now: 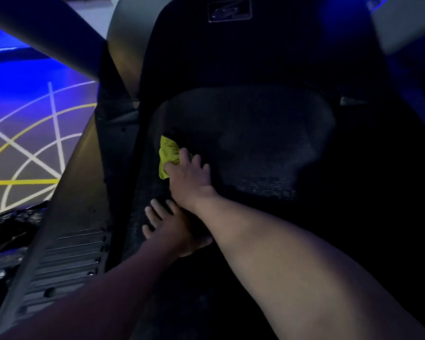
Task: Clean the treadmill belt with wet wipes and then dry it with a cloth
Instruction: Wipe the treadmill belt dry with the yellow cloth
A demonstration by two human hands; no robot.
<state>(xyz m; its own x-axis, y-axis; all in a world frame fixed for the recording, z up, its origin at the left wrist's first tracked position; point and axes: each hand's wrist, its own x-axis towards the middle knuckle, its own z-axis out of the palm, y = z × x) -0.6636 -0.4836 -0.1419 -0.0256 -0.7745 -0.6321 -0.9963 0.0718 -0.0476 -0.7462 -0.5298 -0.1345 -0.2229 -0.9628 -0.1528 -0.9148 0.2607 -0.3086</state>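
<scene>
The dark treadmill belt (255,148) fills the middle of the head view, with a lighter patch toward the front. My right hand (190,176) reaches across to the belt's left edge and presses a crumpled yellow-green cloth (168,153) flat against it, fingers spread over the cloth. My left hand (168,225) lies flat on the belt just behind it, fingers apart, holding nothing; the right forearm crosses over its wrist. No wet wipes are in view.
The grey left side rail (66,241) with ribbed grip strips runs along the belt. A grey upright post (47,33) slants at top left. The dark motor cover (231,45) rises ahead. The floor (30,148) at left has white and yellow lines. Something black and shiny (8,241) lies beside the rail.
</scene>
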